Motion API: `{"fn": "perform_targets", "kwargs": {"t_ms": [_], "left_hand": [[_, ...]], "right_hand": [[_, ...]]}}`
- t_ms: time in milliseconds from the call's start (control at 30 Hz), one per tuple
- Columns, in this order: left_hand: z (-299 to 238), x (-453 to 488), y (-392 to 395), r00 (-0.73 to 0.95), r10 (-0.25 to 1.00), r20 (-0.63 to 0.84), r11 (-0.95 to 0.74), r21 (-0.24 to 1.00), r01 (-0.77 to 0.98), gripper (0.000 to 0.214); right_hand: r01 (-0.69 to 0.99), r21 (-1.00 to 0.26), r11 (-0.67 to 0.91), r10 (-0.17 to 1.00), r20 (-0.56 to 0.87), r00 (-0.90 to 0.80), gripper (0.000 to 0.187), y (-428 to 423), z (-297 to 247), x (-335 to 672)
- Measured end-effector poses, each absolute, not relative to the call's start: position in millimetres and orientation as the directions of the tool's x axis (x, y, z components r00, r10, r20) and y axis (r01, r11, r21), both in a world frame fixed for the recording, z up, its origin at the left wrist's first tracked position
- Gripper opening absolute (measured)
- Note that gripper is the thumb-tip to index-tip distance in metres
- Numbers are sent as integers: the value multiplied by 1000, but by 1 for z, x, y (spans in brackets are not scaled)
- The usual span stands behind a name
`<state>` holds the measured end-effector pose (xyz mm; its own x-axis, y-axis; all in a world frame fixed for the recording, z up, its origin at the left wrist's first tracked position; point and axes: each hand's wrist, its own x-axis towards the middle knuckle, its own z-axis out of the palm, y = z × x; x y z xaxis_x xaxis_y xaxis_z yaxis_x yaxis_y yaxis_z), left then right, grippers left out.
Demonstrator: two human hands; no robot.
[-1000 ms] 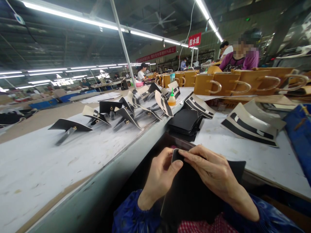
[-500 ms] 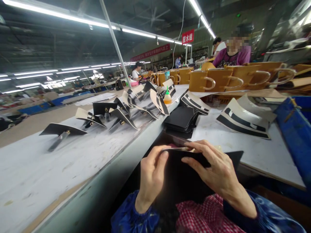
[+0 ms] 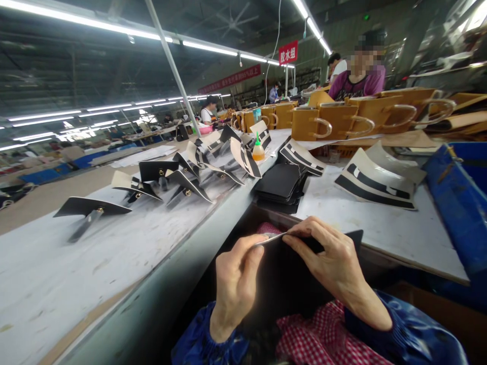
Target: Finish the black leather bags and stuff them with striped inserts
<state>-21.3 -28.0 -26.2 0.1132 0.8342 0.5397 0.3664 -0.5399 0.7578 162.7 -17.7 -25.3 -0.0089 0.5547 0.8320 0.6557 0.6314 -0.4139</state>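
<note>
A thin black panel [image 3: 356,240] with a pale edge is held up in front of me, above my lap. My left hand [image 3: 239,276] pinches its left end, thumb on the near side and fingers behind. My right hand [image 3: 333,258] pinches the top edge near the middle, thumb and fingertips close together there. The panel's lower part merges with the dark area below my hands, so its full outline cannot be made out.
Curved black-and-cream pieces with metal fittings, such as one piece [image 3: 93,205], lie on the left table [image 3: 49,268]. Ahead are a stack of black panels [image 3: 277,182] and a green-tipped bottle [image 3: 258,151]. Tan handled pieces [image 3: 337,122] stand behind; a blue bin [image 3: 452,197] is right.
My right thumb has come up from apart below the edge to pinch it with the fingers. The panel's edge now slopes up to the right. My view has shifted slightly.
</note>
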Motion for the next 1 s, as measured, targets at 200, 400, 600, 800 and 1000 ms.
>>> {"fn": "perform_targets", "kwargs": {"t_ms": [200, 400, 600, 800, 1000], "left_hand": [[-28, -30, -24, 2, 842, 539, -504, 786, 359, 20], [-26, -39, -26, -2, 809, 587, -542, 747, 385, 16], [-24, -38, -33, 54, 785, 617, -576, 696, 428, 19], [-23, -39, -31, 94, 761, 642, -605, 650, 459, 18], [-16, -50, -23, 224, 780, 584, -537, 440, 720, 15]], "right_hand": [[725, -467, 507, 628, 776, 61, 18, -8, -34, 173], [670, -510, 539, 659, 751, 41, 13, -4, -38, 178], [663, -476, 578, 669, 742, -51, 15, -5, -35, 179], [714, -338, 613, 650, 730, -213, 25, -3, -34, 180], [808, -181, 560, 636, 720, -279, 27, 4, -36, 170]]}}
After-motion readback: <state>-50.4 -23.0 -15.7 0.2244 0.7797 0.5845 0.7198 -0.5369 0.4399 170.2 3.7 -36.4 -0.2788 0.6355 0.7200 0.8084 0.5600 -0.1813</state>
